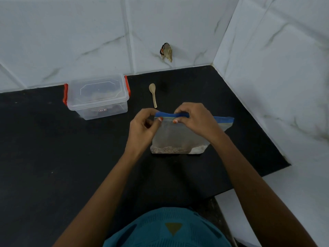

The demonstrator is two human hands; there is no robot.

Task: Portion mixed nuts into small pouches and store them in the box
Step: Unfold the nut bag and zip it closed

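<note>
A clear zip pouch (178, 138) with a blue top strip stands upright on the black counter (53, 148), holding something pale at its bottom right. My left hand (144, 129) pinches the strip at its left end. My right hand (192, 118) pinches the same strip near the middle. A clear plastic box (98, 97) with red side latches and its lid on sits to the back left, dark contents dimly visible inside. A small wooden spoon (153, 94) lies behind the pouch, bowl pointing away.
White marbled tile walls close the counter at the back and right (267, 77). A scrap of crumpled wrapper (167, 51) sticks to the back wall. The counter's front right edge (249, 180) drops off beside my teal shirt (169, 229).
</note>
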